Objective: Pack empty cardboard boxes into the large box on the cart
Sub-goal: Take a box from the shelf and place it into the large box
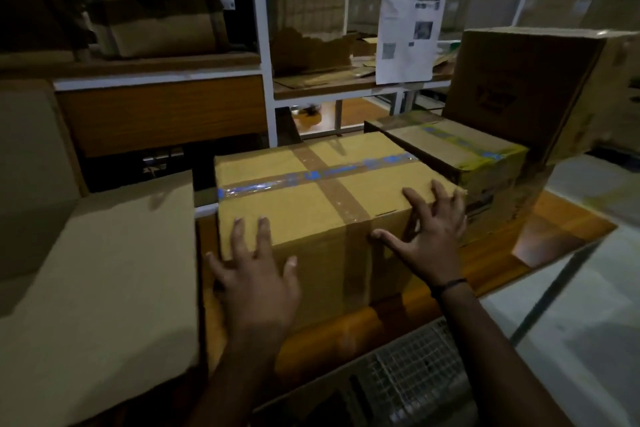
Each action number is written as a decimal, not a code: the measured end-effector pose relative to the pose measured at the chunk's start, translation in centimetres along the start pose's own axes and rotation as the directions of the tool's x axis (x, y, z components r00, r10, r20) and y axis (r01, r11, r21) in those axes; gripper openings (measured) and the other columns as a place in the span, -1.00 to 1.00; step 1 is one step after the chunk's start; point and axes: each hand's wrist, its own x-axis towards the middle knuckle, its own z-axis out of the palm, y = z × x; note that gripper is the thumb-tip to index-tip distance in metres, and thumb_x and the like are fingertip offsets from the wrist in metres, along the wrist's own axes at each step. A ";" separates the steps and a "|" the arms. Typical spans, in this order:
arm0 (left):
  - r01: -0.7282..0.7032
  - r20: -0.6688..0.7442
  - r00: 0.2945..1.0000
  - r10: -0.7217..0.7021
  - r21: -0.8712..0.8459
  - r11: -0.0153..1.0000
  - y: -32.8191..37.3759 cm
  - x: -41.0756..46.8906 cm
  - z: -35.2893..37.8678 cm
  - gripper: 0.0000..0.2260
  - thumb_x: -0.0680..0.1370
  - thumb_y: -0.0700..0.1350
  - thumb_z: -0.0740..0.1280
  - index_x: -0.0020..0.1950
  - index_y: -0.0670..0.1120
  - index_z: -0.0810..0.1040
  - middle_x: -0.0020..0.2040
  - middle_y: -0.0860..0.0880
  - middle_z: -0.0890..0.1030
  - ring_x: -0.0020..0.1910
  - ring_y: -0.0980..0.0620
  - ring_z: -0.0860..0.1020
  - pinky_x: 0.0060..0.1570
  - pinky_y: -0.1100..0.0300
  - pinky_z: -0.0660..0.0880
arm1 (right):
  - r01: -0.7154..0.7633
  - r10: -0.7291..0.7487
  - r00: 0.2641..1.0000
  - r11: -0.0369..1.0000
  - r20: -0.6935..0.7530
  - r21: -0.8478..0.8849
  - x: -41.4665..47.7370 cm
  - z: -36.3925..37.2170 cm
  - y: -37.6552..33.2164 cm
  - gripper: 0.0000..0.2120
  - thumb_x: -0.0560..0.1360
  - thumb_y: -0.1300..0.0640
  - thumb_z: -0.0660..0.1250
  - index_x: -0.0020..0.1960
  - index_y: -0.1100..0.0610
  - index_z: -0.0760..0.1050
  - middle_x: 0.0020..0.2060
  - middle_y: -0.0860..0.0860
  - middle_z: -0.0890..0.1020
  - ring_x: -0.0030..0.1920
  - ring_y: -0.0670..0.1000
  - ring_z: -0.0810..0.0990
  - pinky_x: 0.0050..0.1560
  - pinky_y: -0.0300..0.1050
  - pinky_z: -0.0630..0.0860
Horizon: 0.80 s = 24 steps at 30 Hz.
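Note:
A taped cardboard box [311, 191] with brown and blue tape crossing its top sits on an orange wooden surface [540, 236] in the middle of the view. My left hand [256, 274] has its fingers spread over the box's near left corner. My right hand [433, 232] lies with fingers spread on the near right corner, fingertips on the top face. Neither hand wraps around the box. A large open flap or box side [104, 288] stands at the left; whether it belongs to the large box on the cart I cannot tell.
A second taped box [460, 149] lies behind on the right, and a tall box [519, 80] stands beyond it. White shelving [263, 55] holding cardboard fills the back, with a paper sheet [408, 24] hanging on it. A wire mesh basket [408, 371] sits below my arms.

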 end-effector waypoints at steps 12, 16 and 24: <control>-0.064 -0.303 0.953 0.011 -0.165 0.984 0.4 -0.4 2.2 -0.37 0.51 0.04 0.50 0.55 0.08 0.40 0.59 -0.09 0.20 0.49 -0.25 0.32 0.20 -0.37 0.49 | 0.180 -0.177 0.982 0.983 -0.066 0.048 3.1 1.1 5.1 -0.06 0.23 -0.63 0.35 0.43 -0.10 0.45 0.50 0.08 0.33 0.57 0.32 0.08 0.42 0.47 0.19; 0.027 -0.265 0.958 -0.106 -0.285 0.958 0.4 -0.8 2.4 -0.26 0.39 0.16 0.58 0.53 0.20 0.37 0.65 -0.06 0.01 0.55 -0.27 0.22 0.13 -0.27 0.55 | 0.206 -0.195 0.977 0.970 -0.091 0.130 3.4 1.6 6.6 0.00 0.23 -0.60 0.39 0.51 -0.09 0.32 0.60 0.12 0.18 0.59 0.32 0.05 0.46 0.48 0.16; 0.112 -0.250 0.941 -0.229 -0.409 0.906 2.0 -0.1 1.1 -0.20 0.46 0.16 0.52 0.59 0.31 0.17 0.55 -0.17 0.24 0.43 -0.29 0.37 0.17 -0.24 0.53 | 0.278 -0.245 0.955 0.937 -0.169 0.210 4.8 0.4 5.6 0.04 0.33 -0.53 0.37 0.60 0.05 0.26 0.62 0.18 0.10 0.61 0.21 0.08 0.57 -0.06 -0.04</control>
